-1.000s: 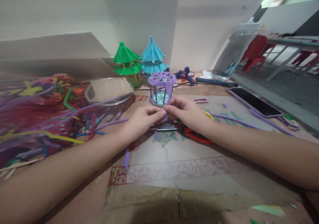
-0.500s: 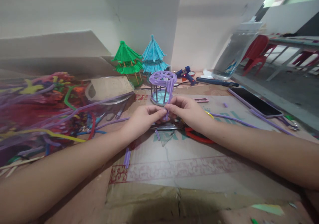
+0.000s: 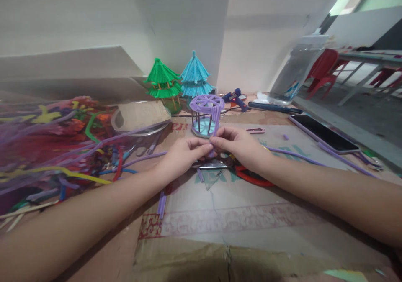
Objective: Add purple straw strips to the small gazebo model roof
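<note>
A small round frame [image 3: 207, 103] with a purple spoked top, dark posts and a light blue base stands in the middle, just beyond my hands. Purple strips [image 3: 216, 121] hang down from its top edge toward my fingers. My left hand [image 3: 191, 150] pinches the lower ends of the strips, thumb and fingers together. My right hand [image 3: 234, 142] is closed on the same strips, a little higher, its fingertips touching or nearly touching the left thumb. The strip ends between the fingers are partly hidden.
Green [image 3: 161, 79] and blue [image 3: 195, 75] tiered roofs stand behind. A glue gun [image 3: 235, 99], a phone [image 3: 323, 132] and a clear container [image 3: 295, 70] are at the right. Red-handled scissors [image 3: 253, 176] lie under my right wrist. Coloured stems [image 3: 69, 131] pile up at the left.
The whole view has shifted slightly, with everything sitting a little lower. Both hands keep their hold on the purple strips, with hardly any change in the fingers.
</note>
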`<state>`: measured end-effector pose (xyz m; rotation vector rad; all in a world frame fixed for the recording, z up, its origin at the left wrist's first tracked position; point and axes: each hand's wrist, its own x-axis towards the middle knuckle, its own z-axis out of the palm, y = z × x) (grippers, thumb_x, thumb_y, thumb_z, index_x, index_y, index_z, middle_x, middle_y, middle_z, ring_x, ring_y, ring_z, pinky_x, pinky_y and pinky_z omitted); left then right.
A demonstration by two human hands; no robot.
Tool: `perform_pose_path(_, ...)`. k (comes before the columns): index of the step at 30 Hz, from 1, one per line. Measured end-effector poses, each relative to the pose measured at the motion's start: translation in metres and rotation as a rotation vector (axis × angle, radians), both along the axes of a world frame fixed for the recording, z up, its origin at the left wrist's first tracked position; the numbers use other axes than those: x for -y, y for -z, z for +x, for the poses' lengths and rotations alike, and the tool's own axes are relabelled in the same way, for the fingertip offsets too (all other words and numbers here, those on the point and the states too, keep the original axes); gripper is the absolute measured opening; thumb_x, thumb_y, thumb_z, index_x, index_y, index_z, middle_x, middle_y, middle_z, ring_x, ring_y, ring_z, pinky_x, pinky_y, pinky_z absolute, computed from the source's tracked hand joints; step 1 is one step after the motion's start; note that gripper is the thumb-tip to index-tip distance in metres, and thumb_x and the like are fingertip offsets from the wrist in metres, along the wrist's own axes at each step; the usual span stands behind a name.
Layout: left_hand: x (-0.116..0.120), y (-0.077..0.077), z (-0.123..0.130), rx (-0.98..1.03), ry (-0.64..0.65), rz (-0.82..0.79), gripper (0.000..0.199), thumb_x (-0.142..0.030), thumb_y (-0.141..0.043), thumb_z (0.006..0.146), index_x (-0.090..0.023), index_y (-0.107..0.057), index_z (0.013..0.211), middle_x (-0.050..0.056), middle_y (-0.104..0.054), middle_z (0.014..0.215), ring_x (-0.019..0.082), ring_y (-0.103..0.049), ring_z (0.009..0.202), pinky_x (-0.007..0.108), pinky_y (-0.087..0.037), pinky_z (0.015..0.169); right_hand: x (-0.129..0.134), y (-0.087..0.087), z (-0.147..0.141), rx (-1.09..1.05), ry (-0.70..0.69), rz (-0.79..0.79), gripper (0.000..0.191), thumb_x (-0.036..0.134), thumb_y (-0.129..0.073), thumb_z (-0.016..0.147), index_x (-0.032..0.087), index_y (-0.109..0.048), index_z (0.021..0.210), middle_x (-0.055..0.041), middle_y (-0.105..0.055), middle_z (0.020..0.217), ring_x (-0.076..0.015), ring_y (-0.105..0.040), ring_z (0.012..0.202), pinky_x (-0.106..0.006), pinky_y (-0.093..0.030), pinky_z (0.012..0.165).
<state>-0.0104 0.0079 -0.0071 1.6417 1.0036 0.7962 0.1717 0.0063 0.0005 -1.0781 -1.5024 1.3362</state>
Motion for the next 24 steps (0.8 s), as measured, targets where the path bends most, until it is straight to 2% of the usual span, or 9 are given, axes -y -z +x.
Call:
perform_pose_path(10,-0.0021,0.0056,-0.0014,-0.009,0.019,0.027,0.029,-0.045,-0.063,0.085,-0.018,-0.073,0.087,0.003,-0.073,0.083,0.014,-0.061,0.070,0.026,-0.044,0.066,0.0009,-0.0007,-0.0018,0.021,-0.006,0.038,0.035,0.048,-0.075,0.070,0.019,-0.055,0.075,0.0037,-0.058,0.065,-0.0110,-0.055,0.060,-0.024,-0.042,0.054)
perform_pose_path(15,-0.0004,0.0020,-0.0016,0.017,-0.092,0.092,0.026,-0.044,-0.066,0.082,-0.019,-0.073,0.087,0.003,-0.073,0.089,0.017,-0.063,0.082,0.027,-0.046,0.075,0.0029,-0.0014,-0.0028,-0.016,0.050,0.090,0.033,0.049,-0.071,0.075,0.020,-0.056,0.082,0.0036,-0.057,0.072,-0.0105,-0.054,0.064,-0.024,-0.044,0.060)
perform_pose_path(19,0.0000,-0.0022,-0.0018,0.041,-0.181,0.169,0.024,-0.041,-0.065,0.082,-0.017,-0.072,0.083,0.003,-0.070,0.090,0.018,-0.062,0.088,0.028,-0.045,0.081,0.0050,-0.0019,-0.0018,0.184,0.033,0.128,0.034,0.051,-0.062,0.082,0.019,-0.058,0.072,0.0030,-0.052,0.061,-0.0109,-0.046,0.055,-0.024,-0.037,0.051)
perform_pose_path(24,0.0001,-0.0009,-0.0011,0.077,-0.189,0.169,0.023,-0.040,-0.065,0.082,-0.017,-0.071,0.084,0.003,-0.069,0.089,0.017,-0.062,0.088,0.028,-0.046,0.082,0.0069,-0.0037,-0.0042,0.351,-0.077,0.152,0.025,0.039,-0.060,0.083,0.018,-0.067,0.071,-0.0010,-0.064,0.069,-0.0150,-0.056,0.064,-0.026,-0.042,0.059)
